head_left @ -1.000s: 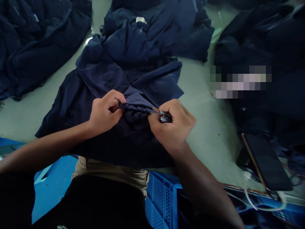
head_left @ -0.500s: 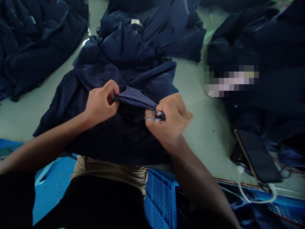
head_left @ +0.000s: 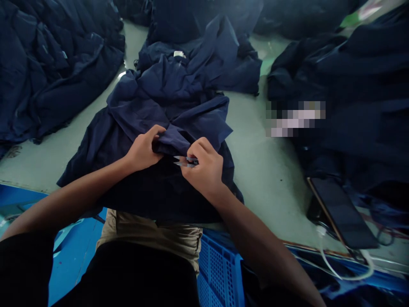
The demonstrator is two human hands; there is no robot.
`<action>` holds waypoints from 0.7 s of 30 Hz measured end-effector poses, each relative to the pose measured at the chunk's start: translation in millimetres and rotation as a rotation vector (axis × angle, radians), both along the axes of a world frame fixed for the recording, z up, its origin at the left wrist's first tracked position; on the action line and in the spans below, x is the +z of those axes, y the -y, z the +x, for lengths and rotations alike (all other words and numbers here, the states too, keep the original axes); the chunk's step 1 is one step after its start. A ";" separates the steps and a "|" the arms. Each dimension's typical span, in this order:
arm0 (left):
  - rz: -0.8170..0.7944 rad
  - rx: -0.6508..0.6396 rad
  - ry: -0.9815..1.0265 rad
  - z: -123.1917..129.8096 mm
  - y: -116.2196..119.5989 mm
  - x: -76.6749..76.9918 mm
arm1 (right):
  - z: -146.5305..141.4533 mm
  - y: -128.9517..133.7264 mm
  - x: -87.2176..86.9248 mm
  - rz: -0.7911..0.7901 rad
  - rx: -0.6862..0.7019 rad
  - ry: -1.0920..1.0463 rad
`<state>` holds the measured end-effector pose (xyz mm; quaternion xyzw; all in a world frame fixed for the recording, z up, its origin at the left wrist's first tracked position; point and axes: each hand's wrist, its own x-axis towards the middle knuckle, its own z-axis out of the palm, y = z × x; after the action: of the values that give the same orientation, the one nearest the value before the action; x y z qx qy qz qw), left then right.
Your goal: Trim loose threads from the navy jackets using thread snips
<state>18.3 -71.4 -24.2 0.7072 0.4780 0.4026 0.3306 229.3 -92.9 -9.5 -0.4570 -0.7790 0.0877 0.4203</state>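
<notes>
A dark navy garment (head_left: pixel 140 100) lies crumpled across the table in front of me, its lower part hanging to the table's near edge. My left hand (head_left: pixel 145 149) is closed on a fold of it, thumb and fingers pinching the cloth. Close by on the right, my right hand (head_left: pixel 204 166) grips a small pair of thread snips (head_left: pixel 185 162), whose two pointed blades face left and stand slightly apart. Its thumb and forefinger also pinch the same fold. The fingertips of both hands are partly hidden by the cloth.
Navy garments are heaped at the left (head_left: pixel 54 72), and another pile (head_left: pixel 351 98) covers the right. A phone (head_left: pixel 341 213) with a white cable (head_left: pixel 332 270) rests at the table's right front. A blue plastic crate (head_left: pixel 220 268) stands below the edge.
My right hand has come left, nearer my left hand, and the stretched fold between them has slackened. The snips' blades now show more clearly. The whole view has shifted slightly.
</notes>
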 end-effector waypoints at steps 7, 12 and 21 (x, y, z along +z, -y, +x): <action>0.181 0.197 0.026 -10.9 -7.6 1.4 | 7.1 -1.2 2.2 0.109 0.177 0.059; -0.052 -0.073 0.147 -32.7 -24.7 -0.9 | 10.0 -12.0 4.7 -0.127 0.255 0.260; 0.127 -0.309 -0.234 -37.3 -13.7 7.2 | 44.8 -26.5 12.1 -0.277 -0.051 0.686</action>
<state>-19.1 -57.6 -17.0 0.8334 0.3727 0.2917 0.2853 274.2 -66.4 2.6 -0.5316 -0.8437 0.0235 0.0709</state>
